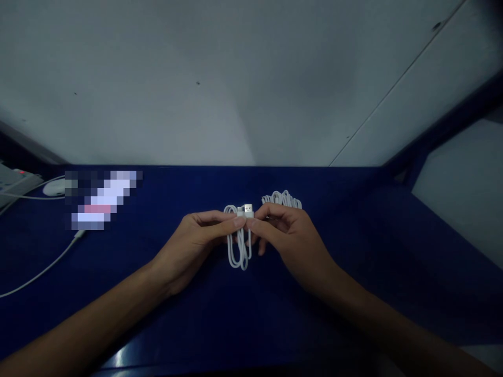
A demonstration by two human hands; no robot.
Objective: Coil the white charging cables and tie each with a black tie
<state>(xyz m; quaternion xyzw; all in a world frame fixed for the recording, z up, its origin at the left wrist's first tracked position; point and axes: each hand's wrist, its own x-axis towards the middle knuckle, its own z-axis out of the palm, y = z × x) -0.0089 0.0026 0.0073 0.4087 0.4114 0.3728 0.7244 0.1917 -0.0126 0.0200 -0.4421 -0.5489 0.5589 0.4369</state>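
A white coiled cable point(238, 248) is held upright over the blue table, between my two hands. Its metal USB plug point(248, 208) points away from me, with a smaller connector close on its left. My left hand point(196, 230) pinches the coil near the connectors with thumb and index finger. From the other side, my right hand point(293, 233) grips the base of the USB plug between thumb and fingers. Just behind my right hand lie several more coiled white cables point(285, 199), partly hidden by it.
On the left of the blue table point(157, 324) lies a blurred-out lit device point(104, 196) with a white cord point(51, 272) plugged in. A power strip point(18, 180) and a white plug point(54, 187) are at the far left. A pale panel point(176, 104) rises behind.
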